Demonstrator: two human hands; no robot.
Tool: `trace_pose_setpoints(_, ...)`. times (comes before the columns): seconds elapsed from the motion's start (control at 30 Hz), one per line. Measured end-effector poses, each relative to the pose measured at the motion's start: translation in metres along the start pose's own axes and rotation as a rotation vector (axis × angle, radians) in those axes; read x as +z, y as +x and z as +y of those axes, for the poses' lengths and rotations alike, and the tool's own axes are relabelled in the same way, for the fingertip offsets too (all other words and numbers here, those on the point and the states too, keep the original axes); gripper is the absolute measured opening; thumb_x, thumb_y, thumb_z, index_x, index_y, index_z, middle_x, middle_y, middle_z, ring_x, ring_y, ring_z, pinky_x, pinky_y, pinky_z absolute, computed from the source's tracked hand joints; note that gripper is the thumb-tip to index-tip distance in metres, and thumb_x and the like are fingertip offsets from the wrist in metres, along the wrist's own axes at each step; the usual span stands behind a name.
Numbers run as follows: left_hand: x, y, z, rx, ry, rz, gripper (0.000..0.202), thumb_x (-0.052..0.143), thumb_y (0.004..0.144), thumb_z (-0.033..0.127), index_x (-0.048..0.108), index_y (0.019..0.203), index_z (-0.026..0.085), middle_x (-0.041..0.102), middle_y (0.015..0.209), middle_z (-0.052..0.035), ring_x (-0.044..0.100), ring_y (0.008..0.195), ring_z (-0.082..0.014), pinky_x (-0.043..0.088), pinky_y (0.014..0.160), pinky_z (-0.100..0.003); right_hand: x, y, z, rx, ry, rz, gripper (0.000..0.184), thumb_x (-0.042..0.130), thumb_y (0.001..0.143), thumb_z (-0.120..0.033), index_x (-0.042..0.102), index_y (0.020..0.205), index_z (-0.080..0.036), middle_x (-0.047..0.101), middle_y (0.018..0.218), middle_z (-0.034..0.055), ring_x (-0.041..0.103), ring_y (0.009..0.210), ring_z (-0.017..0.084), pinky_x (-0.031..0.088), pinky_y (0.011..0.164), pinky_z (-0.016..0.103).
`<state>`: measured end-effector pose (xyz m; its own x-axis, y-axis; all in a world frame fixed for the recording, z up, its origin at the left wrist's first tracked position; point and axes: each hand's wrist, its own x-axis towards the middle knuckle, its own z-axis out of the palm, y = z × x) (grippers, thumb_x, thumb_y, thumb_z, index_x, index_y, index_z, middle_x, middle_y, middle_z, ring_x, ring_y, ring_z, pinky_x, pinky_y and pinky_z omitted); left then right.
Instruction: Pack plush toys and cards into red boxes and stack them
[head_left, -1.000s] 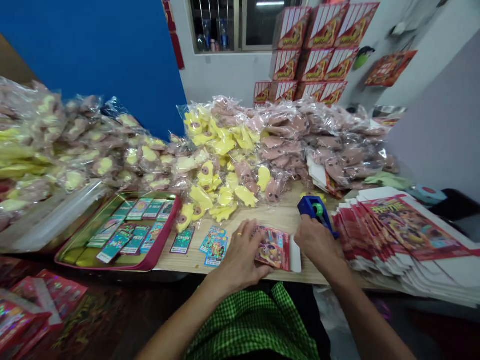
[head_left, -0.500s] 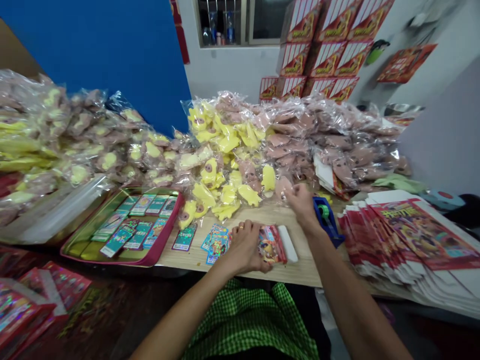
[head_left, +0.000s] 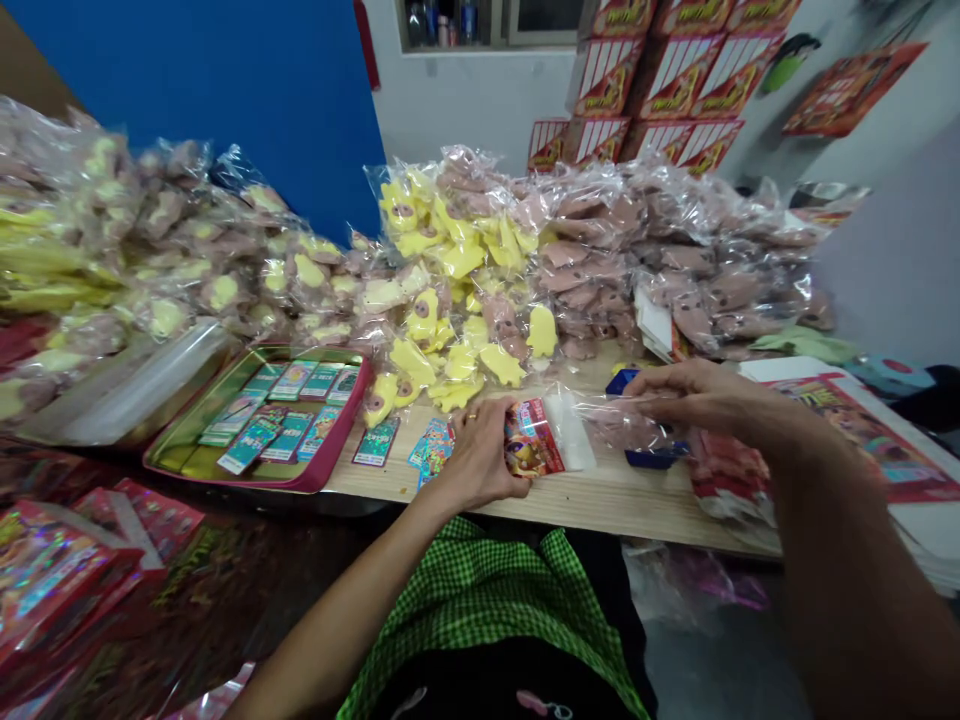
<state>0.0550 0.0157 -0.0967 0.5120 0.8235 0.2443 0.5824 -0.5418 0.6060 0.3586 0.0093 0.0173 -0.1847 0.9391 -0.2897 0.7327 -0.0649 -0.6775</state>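
The left hand (head_left: 480, 455) is pressed down on a small red printed paper card (head_left: 534, 445), with its fingers curled against the card's left side, and the card lies on a light wooden table (head_left: 600, 510). A white paper strip (head_left: 571, 430) is seen just right of the card. The right hand (head_left: 705, 395) is stretched out, and a thin clear plastic bag (head_left: 611, 415) seems pinched between its thumb and fingers, though the exact grip cannot be told. Left of the card lie small blue printed cards (head_left: 431, 450) and a pink-rimmed metal tray (head_left: 337, 420); behind it are heaped yellow and pink toys in clear plastic bags (head_left: 457, 260).

The thin bag could be torn or could slip if it is pulled too strongly, and the card could be shifted if the left hand's pressure is loosened. Compared with the earlier view, the right hand has been moved from the bagged toys to the thin bag, and a blue tape dispenser (head_left: 652, 458) is now partly covered by that bag.
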Motion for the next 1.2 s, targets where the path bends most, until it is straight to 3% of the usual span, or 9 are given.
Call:
trace_pose_setpoints(0.3,0.015,-0.005,0.026,0.054,-0.128,0.037,0.102,0.090,0.051,0.031,0.034,0.137,0.021,0.054,0.129,-0.0130,0.053,0.120,-0.0377,0.039,0.104,-0.057,0.024,0.001,-0.039,-0.292,-0.589,-0.100,0.021,0.049,0.083,-0.024,0.069,0.079,-0.019,0.066,0.068,0.0026,0.055,0.058,0.015,0.037,0.057,0.025)
trace_pose_setpoints(0.5,0.015,-0.010,0.032,-0.064,-0.297,0.184,0.112,0.095,0.049,0.034,0.032,0.141,0.023,0.053,0.134,-0.0112,0.053,0.123,-0.0350,0.041,0.109,-0.056,0.053,-0.019,-0.054,-0.501,-0.636,0.597,0.031,0.048,0.091,-0.027,0.066,0.114,-0.015,0.071,0.086,0.0085,0.062,0.062,0.020,0.041,0.057,0.031)
trace_pose_setpoints(0.6,0.020,-0.010,0.042,-0.163,-0.334,0.234,0.115,0.098,0.049,0.038,0.034,0.143,0.023,0.054,0.134,-0.0101,0.054,0.123,-0.0340,0.044,0.108,-0.054,0.059,-0.026,-0.064,-0.578,-0.720,0.656,0.021,0.046,0.093,-0.027,0.065,0.087,-0.022,0.071,0.081,0.0076,0.064,0.064,0.022,0.042,0.058,0.034)
trace_pose_setpoints(0.73,0.025,-0.005,0.049,-0.341,-0.301,0.178,0.116,0.095,0.052,0.059,0.037,0.146,0.021,0.055,0.136,-0.0149,0.055,0.125,-0.0391,0.046,0.107,-0.060,0.076,-0.017,-0.076,-0.594,-0.770,0.728,0.023,0.043,0.093,-0.026,0.064,0.084,-0.023,0.072,0.089,0.0117,0.065,0.076,0.028,0.044,0.062,0.039)
trace_pose_setpoints(0.8,0.016,-0.009,0.037,-0.365,-0.221,0.107,0.095,0.086,0.069,0.061,0.043,0.143,0.019,0.056,0.139,-0.0178,0.055,0.127,-0.0401,0.047,0.107,-0.061,0.096,-0.006,-0.081,-0.625,-0.714,0.719,0.022,0.044,0.092,-0.023,0.066,0.089,-0.021,0.071,0.089,0.0126,0.063,0.077,0.028,0.044,0.063,0.039)
trace_pose_setpoints(0.9,-0.019,-0.033,-0.005,-0.318,-0.009,0.083,0.036,0.058,0.097,0.032,0.059,0.130,0.019,0.062,0.134,-0.0145,0.060,0.125,-0.0324,0.048,0.110,-0.054,0.151,0.012,-0.088,-0.700,-0.569,0.540,0.024,0.043,0.091,-0.017,0.067,0.092,-0.019,0.070,0.087,0.0124,0.063,0.075,0.025,0.049,0.068,0.038)
trace_pose_setpoints(0.97,-0.047,-0.061,-0.041,-0.309,0.136,0.066,0.033,0.051,0.093,0.015,0.064,0.124,0.019,0.066,0.130,-0.0132,0.061,0.126,-0.0298,0.049,0.111,-0.050,0.198,0.023,-0.089,-0.699,-0.565,0.392,0.027,0.044,0.090,-0.015,0.070,0.101,-0.017,0.071,0.096,0.0141,0.064,0.086,0.027,0.052,0.075,0.039)
trace_pose_setpoints(1.07,-0.077,-0.109,-0.087,-0.261,0.265,-0.063,0.053,0.061,0.089,0.021,0.055,0.141,0.017,0.051,0.154,-0.0184,0.042,0.149,-0.0352,0.037,0.121,-0.057,0.262,0.032,-0.084,-0.589,-0.774,0.294,0.043,0.056,0.086,-0.015,0.064,0.127,-0.005,0.066,0.128,0.0254,0.063,0.107,0.035,0.055,0.085,0.046)
trace_pose_setpoints(1.2,-0.088,-0.159,-0.121,-0.137,0.270,-0.166,0.049,0.053,0.097,0.027,0.053,0.146,0.022,0.051,0.157,-0.0128,0.041,0.151,-0.0296,0.041,0.120,-0.054,0.302,0.031,-0.073,-0.587,-0.950,0.343,0.039,0.050,0.088,-0.001,0.067,0.122,-0.008,0.067,0.128,0.0235,0.065,0.104,0.033,0.056,0.082,0.043)
